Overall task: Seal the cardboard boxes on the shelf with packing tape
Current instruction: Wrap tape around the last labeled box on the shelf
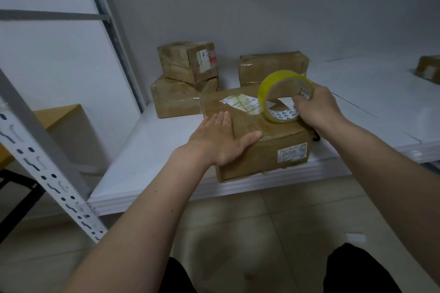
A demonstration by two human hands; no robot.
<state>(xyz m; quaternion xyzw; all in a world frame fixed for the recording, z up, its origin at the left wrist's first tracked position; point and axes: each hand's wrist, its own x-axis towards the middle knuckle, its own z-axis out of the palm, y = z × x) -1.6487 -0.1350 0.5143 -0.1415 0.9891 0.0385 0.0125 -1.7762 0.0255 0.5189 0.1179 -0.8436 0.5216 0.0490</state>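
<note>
Five cardboard boxes sit on the white shelf (147, 147), all closed, so you can't see inside; the nearest box (259, 140) lies at the front edge, its long axis running ten to four o'clock. Your left hand (221, 143) presses flat, fingers straight, on its left side. Your right hand (319, 109) grips the yellow tape roll (284, 96) standing on edge on top, its hole facing you.

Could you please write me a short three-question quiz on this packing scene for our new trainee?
1. True or false: the right hand grips the tape roll.
2. Where does the left hand rest?
A. on the near box
B. on the shelf
3. How many boxes are stacked at the back left?

Key: 1 true; 2 A, fingers flat on its top; 3 two, the small box on a bigger one.
</note>
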